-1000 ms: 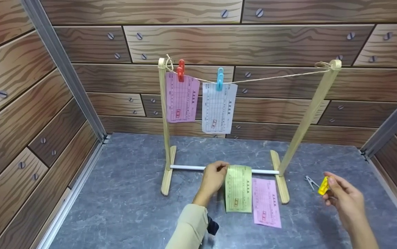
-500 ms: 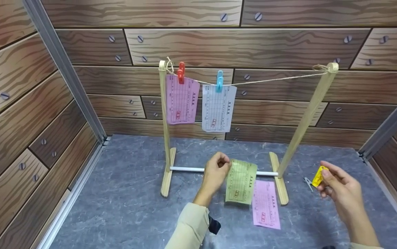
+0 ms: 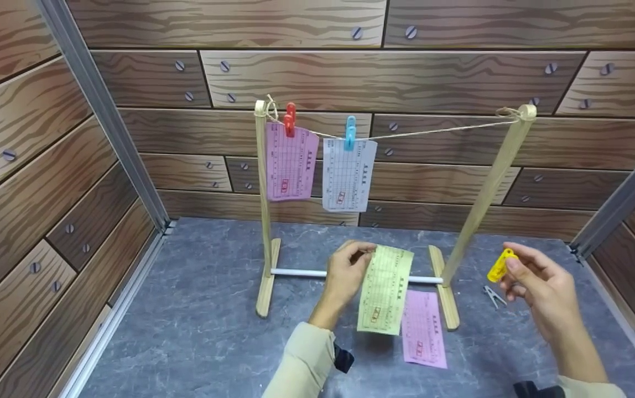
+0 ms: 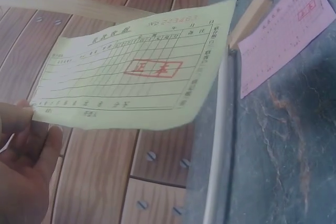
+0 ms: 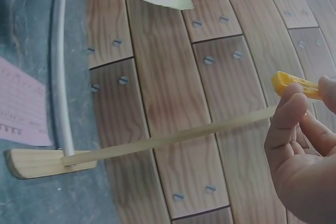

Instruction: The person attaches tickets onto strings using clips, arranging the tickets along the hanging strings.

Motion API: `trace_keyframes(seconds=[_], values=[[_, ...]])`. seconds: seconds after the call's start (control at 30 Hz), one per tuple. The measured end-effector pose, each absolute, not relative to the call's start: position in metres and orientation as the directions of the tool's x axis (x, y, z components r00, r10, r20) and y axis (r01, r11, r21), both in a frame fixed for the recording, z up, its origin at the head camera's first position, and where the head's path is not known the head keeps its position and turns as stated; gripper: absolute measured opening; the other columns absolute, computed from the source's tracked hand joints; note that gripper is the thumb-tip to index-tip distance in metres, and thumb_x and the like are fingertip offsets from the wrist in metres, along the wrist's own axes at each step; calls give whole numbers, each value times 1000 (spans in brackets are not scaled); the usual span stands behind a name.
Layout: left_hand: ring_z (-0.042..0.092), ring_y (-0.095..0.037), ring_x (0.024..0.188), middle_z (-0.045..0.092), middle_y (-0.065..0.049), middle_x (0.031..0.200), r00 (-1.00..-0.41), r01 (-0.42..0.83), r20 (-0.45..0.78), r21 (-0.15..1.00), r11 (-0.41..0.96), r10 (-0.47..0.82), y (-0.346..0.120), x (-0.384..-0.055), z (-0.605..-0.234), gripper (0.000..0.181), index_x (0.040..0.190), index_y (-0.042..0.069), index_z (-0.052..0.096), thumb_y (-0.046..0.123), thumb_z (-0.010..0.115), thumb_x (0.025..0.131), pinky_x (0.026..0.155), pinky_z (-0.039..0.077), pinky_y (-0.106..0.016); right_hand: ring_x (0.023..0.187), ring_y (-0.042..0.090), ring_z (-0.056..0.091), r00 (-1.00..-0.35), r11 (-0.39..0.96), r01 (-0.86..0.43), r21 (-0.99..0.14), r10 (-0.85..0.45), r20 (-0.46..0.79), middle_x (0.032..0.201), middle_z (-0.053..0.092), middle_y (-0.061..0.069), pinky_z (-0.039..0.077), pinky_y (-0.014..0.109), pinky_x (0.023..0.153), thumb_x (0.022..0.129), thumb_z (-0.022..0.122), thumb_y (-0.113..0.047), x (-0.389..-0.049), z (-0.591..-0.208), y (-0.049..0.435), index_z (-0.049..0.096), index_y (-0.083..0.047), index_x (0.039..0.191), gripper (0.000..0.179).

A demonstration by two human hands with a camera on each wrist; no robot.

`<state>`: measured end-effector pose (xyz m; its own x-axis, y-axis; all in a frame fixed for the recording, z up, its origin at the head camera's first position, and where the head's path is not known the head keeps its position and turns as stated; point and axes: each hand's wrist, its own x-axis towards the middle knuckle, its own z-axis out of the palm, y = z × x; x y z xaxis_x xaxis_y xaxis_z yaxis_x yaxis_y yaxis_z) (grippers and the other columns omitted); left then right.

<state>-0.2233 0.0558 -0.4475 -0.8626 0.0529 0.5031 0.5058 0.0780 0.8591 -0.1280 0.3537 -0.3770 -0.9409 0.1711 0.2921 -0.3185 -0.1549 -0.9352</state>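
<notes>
My left hand (image 3: 345,276) pinches a green receipt slip (image 3: 385,290) by its upper left corner; the slip hangs tilted above the table. In the left wrist view, the slip (image 4: 126,77) shows a red stamp box and printed lines. My right hand (image 3: 544,293) holds a yellow clothespin (image 3: 500,266) between thumb and fingers, well right of the slip. On the string (image 3: 439,131) between two wooden posts, a red clothespin (image 3: 290,120) holds a pink slip (image 3: 291,166) and a blue clothespin (image 3: 350,132) holds a white slip (image 3: 349,179).
Another pink slip (image 3: 424,331) lies on the grey table, just right of the green one. A grey clothespin (image 3: 494,297) lies below my right hand. The stand's right post (image 3: 486,199) rises between my hands, and a white rod (image 3: 301,272) joins the feet.
My left hand has lifted the green slip off the table and raised it slightly. My right hand has moved up and a little left with the yellow clothespin.
</notes>
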Motion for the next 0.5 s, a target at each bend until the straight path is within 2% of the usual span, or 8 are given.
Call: trace_keyframes(seconds=[0.17, 0.27, 0.37, 0.5], values=[[63, -15, 81, 70, -7, 105, -843, 535, 532, 844, 33, 82, 56, -225, -440, 25, 109, 0, 75, -9, 64, 89, 73, 55, -29, 64, 21, 64, -923, -201, -382, -902, 123, 363, 86, 63, 15, 53, 25, 50, 99, 49, 12, -132, -364, 351, 57, 14, 127, 29], [62, -14, 80, 69, -6, 108, -839, 539, 534, 842, 23, 105, 55, -224, -433, 27, 114, 0, 73, -8, 64, 90, 73, 55, -29, 66, 23, 67, -908, -223, -418, -880, 85, 410, 94, 67, 17, 55, 28, 53, 99, 47, 15, -135, -356, 349, 55, 16, 128, 30], [62, -18, 80, 67, -7, 111, -828, 552, 546, 834, 9, 126, 56, -224, -427, 29, 117, -2, 72, -8, 64, 90, 72, 54, -28, 69, 25, 69, -895, -225, -442, -868, 44, 445, 103, 69, 18, 57, 30, 56, 99, 46, 16, -137, -349, 347, 54, 15, 129, 31], [62, -27, 80, 65, -16, 114, -815, 564, 559, 826, -16, 156, 53, -212, -402, 31, 119, -8, 68, -13, 62, 89, 72, 53, -28, 70, 26, 69, -887, -218, -454, -864, 16, 462, 107, 69, 19, 58, 32, 57, 99, 46, 15, -140, -341, 343, 54, 14, 130, 32]])
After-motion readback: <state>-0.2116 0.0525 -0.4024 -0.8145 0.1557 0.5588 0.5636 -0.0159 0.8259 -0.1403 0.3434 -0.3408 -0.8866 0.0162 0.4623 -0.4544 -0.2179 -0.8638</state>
